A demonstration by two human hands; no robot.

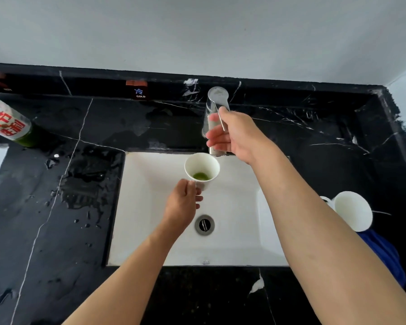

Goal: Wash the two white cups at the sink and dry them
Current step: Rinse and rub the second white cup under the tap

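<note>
My left hand (182, 203) grips a white cup (203, 166) by its lower side, holding it upright over the white sink basin (150, 207), just below the spout. Green residue lies in the cup's bottom. My right hand (237, 134) rests on the chrome tap (217, 99), fingers wrapped over its thin lever handle. No water stream is visible. The second white cup (352, 211) stands on the black counter to the right of the basin, beside my right forearm.
The black marble counter (56, 231) has puddles and drops left of the basin. A green bottle with a white and red label (7, 120) stands at the far left. A blue cloth (387, 252) lies under the second cup. The drain (204, 225) sits mid-basin.
</note>
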